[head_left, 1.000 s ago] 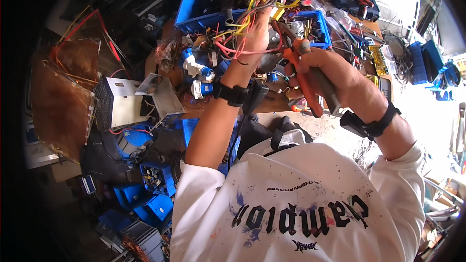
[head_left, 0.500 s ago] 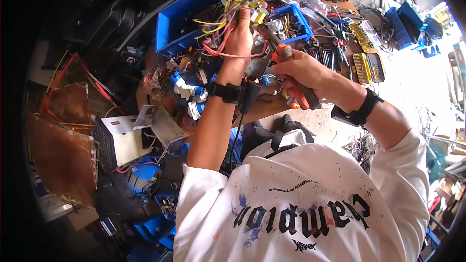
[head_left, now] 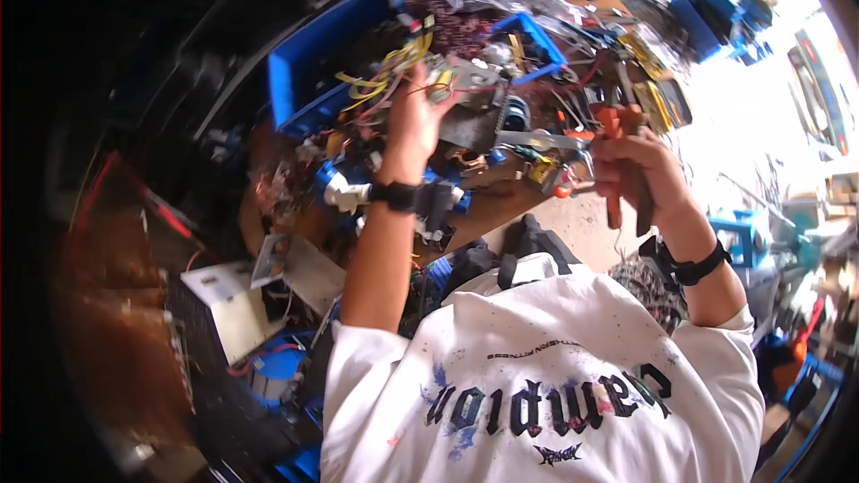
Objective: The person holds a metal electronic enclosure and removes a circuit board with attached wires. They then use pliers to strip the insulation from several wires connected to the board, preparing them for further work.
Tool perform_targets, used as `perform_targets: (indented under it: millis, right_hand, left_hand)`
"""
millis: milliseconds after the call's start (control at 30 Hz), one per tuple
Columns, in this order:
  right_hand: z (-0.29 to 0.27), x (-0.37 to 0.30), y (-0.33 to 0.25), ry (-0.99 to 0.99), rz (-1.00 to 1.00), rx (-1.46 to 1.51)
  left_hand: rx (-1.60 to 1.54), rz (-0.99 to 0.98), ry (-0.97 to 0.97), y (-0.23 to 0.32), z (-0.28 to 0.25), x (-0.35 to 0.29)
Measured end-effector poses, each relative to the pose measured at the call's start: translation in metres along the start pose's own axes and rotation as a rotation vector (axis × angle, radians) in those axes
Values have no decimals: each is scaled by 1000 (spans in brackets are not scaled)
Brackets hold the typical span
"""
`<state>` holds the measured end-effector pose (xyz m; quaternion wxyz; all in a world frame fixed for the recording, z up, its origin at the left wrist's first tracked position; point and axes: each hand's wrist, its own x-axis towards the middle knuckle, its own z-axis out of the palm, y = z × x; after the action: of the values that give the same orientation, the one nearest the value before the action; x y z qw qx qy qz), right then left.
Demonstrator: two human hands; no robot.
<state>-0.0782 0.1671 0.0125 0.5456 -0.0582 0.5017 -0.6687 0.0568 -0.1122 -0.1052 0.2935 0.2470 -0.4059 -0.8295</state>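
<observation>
My left hand (head_left: pixel 412 130) is raised over the bench, its fingers closed round a bundle of yellow and red wires (head_left: pixel 390 72) with connectors and a small yellow part at the end. To the right, my right hand (head_left: pixel 651 170) grips orange-handled pliers (head_left: pixel 612 123), their jaws pointing away from me. A thin red wire (head_left: pixel 501 88) stretches from the bundle toward the jaws; blur hides whether they hold it. Beneath the hands lies a flat grey metal plate (head_left: pixel 470 125).
A large blue bin (head_left: pixel 288 89) stands at far left, a smaller blue bin (head_left: pixel 553 52) right of it. Hand tools and a yellow bit set (head_left: pixel 662 103) crowd the right side. Blue-and-white plugs (head_left: pixel 340 190) lie near my left wrist. An opened metal case (head_left: pixel 228 304) stands lower left.
My right hand with the pliers has moved right, away from my left hand. My left hand has dropped nearer and slightly left with the wires. The red wire is now drawn out straighter.
</observation>
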Motion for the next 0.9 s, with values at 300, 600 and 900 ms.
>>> perform_targets:
  millis: [300, 600, 900]
  right_hand:
    - [-174, -119, -4, 480, -318, 82]
    - [-436, -243, 34, 1182, 156, -1040]
    - [-258, -166, -5, 889, -201, -331]
  left_hand:
    - [416, -56, -44, 3, -20, -5]
    - [287, -180, -147, 16, 2, 6]
    - [-498, -417, -375, 30, 7, -8]
